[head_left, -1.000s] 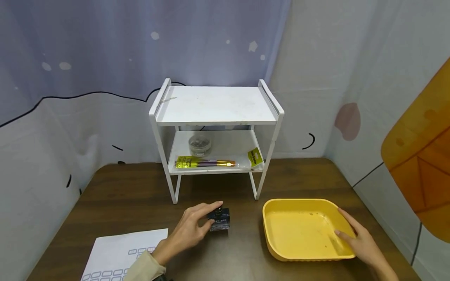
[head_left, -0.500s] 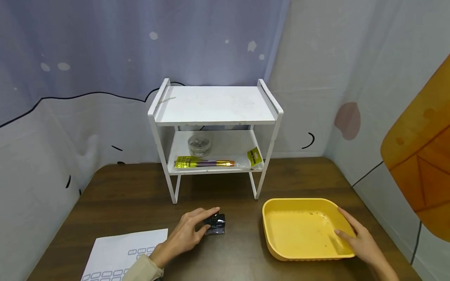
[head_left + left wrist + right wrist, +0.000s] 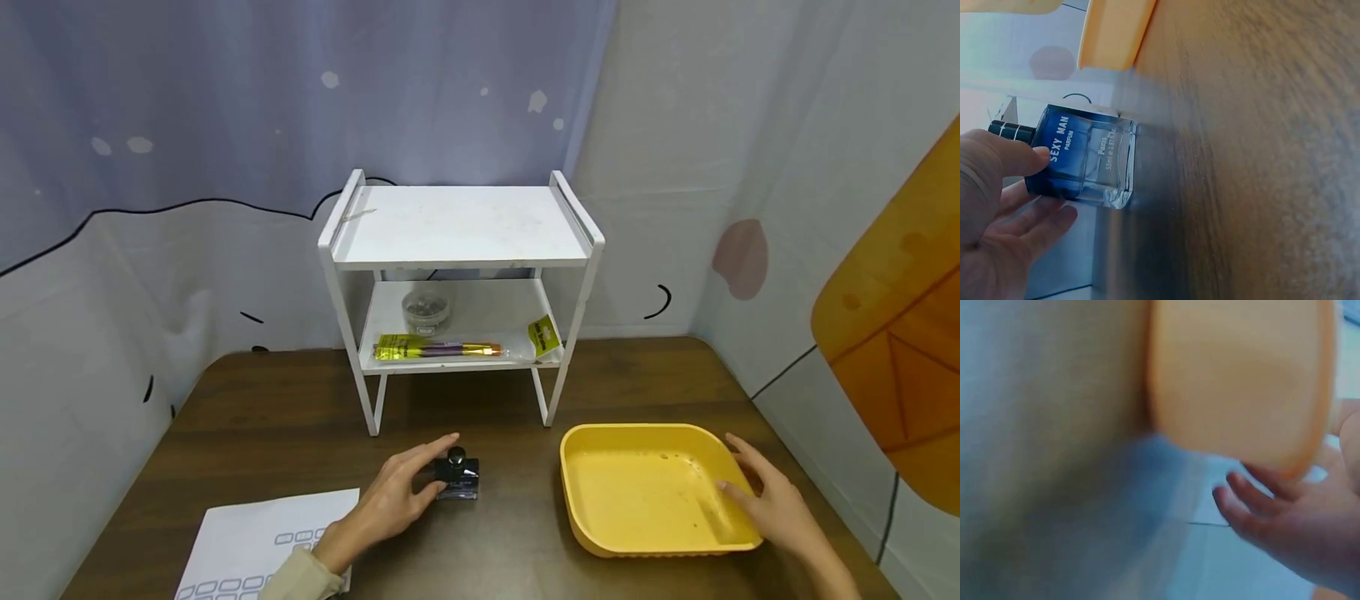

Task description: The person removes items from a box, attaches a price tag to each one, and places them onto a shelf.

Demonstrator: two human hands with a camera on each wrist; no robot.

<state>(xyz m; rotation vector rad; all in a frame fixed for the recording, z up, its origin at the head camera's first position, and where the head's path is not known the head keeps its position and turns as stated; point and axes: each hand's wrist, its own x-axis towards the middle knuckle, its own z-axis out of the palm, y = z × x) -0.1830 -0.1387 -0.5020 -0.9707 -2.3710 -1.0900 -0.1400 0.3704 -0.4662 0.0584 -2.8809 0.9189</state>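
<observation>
A dark blue glass perfume bottle (image 3: 1063, 150) with a black cap (image 3: 456, 456) stands upright on the wooden table. My left hand (image 3: 390, 500) is at its left side, the index finger stretched out beside the cap. In the left wrist view the thumb (image 3: 1025, 157) overlaps the bottle's front by the lettering, while the other fingers (image 3: 1047, 231) are spread behind it. At the right, my right hand (image 3: 776, 508) is by the right end of a yellow plastic tray (image 3: 567, 492). Its thumb reaches over the rim and its loosely bent fingers lie outside the wall.
Behind the bottle stands a white two-tier shelf (image 3: 465, 225). Its lower tier bears a round clear tub (image 3: 426, 312) and packaged paintbrushes (image 3: 442, 348). A printed paper sheet (image 3: 247, 533) lies at the front left. Printed curtains hang around the table.
The perfume bottle shifted slightly left and nearer with my left hand; the index finger then rose off the cap. My right hand's fingers have loosened from the tray's rim.
</observation>
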